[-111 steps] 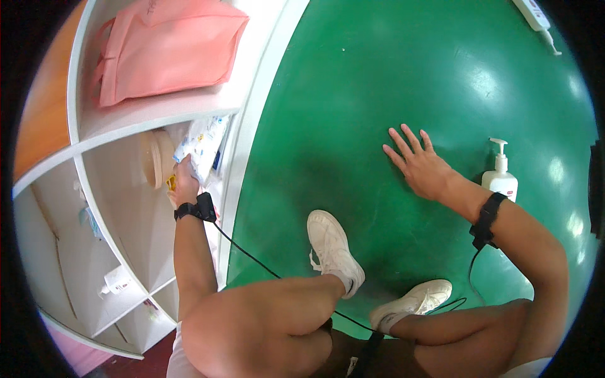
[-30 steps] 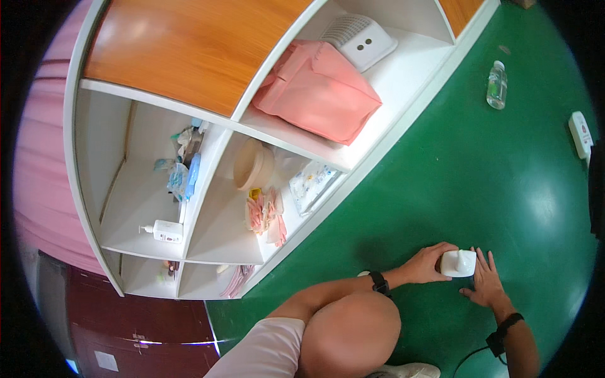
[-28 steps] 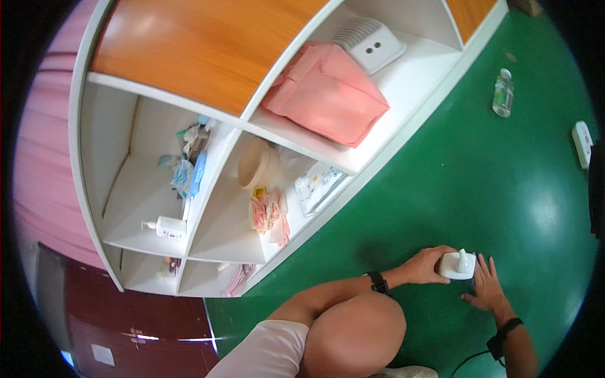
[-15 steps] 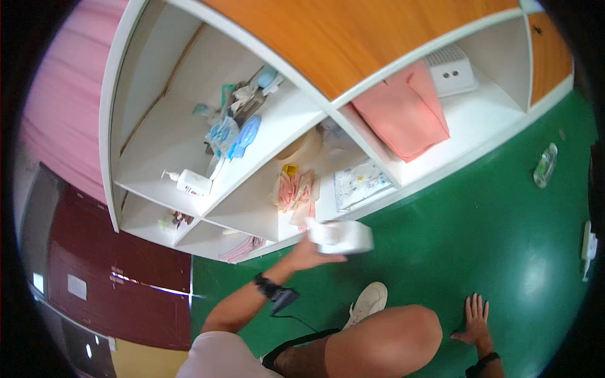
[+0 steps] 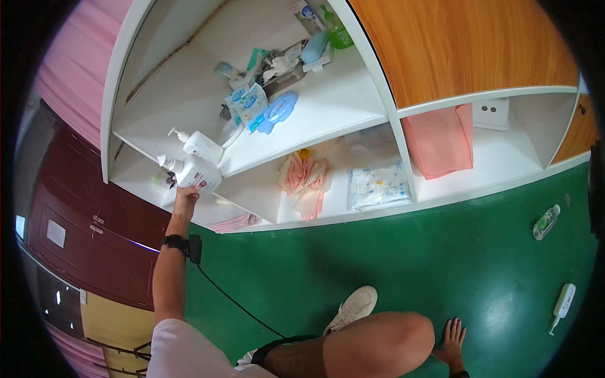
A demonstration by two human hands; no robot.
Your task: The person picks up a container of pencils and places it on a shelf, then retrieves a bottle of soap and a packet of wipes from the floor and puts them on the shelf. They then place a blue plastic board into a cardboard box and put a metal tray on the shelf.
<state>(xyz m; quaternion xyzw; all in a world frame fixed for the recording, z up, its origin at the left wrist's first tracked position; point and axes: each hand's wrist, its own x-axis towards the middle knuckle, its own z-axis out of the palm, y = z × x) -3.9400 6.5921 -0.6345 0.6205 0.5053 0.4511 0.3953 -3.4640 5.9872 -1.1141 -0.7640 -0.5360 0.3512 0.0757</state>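
My left hand (image 5: pixel 187 198) grips a white pump bottle (image 5: pixel 196 175) near its base, at the front edge of the upper left shelf. Whether its base touches the shelf is hidden. Just behind it stands another white pump bottle (image 5: pixel 203 148). Farther along the same shelf lie a blue plastic object (image 5: pixel 278 112), blue-and-white packets (image 5: pixel 251 104) and a metal tray (image 5: pixel 288 80) with small items. Down on the green floor, my right hand (image 5: pixel 451 343) rests with spread fingers beside my bent knee and holds nothing.
Below are pink-and-cream gloves (image 5: pixel 305 179), a clear plastic pack (image 5: pixel 378 186) and striped cloth (image 5: pixel 234 222). A pink fabric box (image 5: pixel 441 142) fills part of the right compartment. On the floor at right lie a clear bottle (image 5: pixel 546 222) and a white pump bottle (image 5: pixel 563 306).
My left hand has carried the white pump bottle from above the floor leftward to the upper shelf's edge. My right hand stays on the floor. The view has shifted.
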